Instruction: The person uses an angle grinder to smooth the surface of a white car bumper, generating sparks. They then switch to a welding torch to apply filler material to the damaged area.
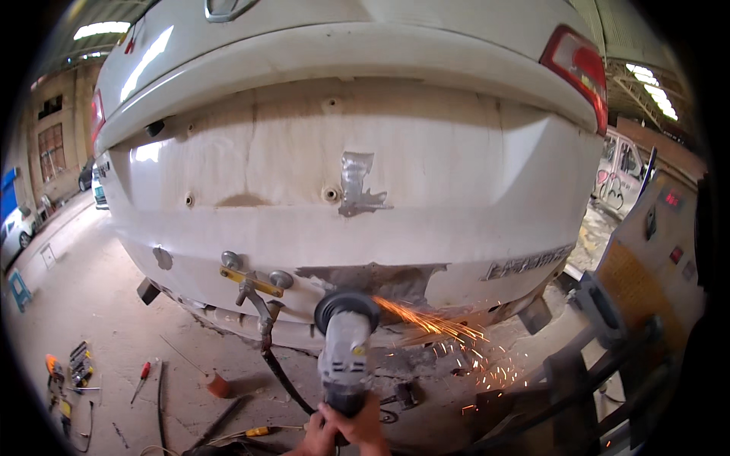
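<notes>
Both my hands grip a grey and black angle grinder [346,361] at the lower middle. My right hand [369,427] wraps round the rear of its body, and my left hand [318,436] is closed against it from the left. The black grinder head is at the lower edge of a white car tailgate [471,228], beside a bared grey patch [399,281]. Orange sparks [433,319] stream off to the right. Left of the disc, a yellow metal bar with round knobs [255,281] sits against the panel, a black cable [287,382] running down from it.
Pliers [55,368], a red screwdriver [141,380] and other hand tools lie on the floor [99,304] at left. At right stands a machine cabinet [646,243] beside dark metal bars. A hammer-like tool [403,395] lies below the bumper. A blue stool [20,290] is far left.
</notes>
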Available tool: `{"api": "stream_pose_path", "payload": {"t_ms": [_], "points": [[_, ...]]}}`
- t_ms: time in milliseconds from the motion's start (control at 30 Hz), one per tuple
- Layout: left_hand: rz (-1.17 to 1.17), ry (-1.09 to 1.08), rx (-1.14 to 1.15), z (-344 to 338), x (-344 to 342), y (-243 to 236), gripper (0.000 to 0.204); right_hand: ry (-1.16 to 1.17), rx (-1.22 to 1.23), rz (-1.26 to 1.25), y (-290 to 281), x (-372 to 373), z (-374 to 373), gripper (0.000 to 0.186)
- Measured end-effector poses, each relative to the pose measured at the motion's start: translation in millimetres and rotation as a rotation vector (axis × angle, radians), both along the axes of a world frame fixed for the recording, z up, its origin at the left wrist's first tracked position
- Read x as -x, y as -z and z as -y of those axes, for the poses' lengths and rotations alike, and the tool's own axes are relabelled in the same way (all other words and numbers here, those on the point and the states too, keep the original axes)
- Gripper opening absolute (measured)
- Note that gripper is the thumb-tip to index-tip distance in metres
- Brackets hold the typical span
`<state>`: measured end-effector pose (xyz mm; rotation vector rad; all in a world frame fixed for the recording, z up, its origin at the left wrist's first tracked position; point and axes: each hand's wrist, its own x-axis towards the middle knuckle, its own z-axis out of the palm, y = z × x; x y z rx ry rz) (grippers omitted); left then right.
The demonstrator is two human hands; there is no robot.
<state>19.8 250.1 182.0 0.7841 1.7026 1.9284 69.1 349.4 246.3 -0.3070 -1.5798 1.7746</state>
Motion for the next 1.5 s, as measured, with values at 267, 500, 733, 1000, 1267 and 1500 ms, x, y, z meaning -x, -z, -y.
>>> {"api": "stream_pose_path", "payload": {"t_ms": [267,500,733,1000,1267,1500], "points": [[-0.015,-0.045,0.022,-26.7,-10.2,-34.2,0.045,-0.039,-0.06,0.141,-39.2,-13.0,-17.3,0.026],[0.291,0.173,-0.131,-9.3,-25.2,11.7,0.036,0.048,-0.115,0.277,-23.7,-21.1,10.2,0.043],[0.019,0.142,-0.209,-25.2,3.5,-12.0,0.048,0.106,-0.187,0.231,-43.7,-2.5,8.5,0.044],[0.081,0.141,-0.252,-22.6,-8.9,4.4,0.049,0.176,-0.29,0.325,-36.0,-4.1,9.7,0.047],[0.104,0.129,-0.289,-25.7,-3.0,-6.3,0.045,0.275,-0.337,0.206,-26.1,-5.3,17.3,0.037],[0.104,0.134,-0.341,-18.8,-11.5,-11.9,0.051,0.175,-0.411,0.351,-39.8,-3.2,17.5,0.05]]}}
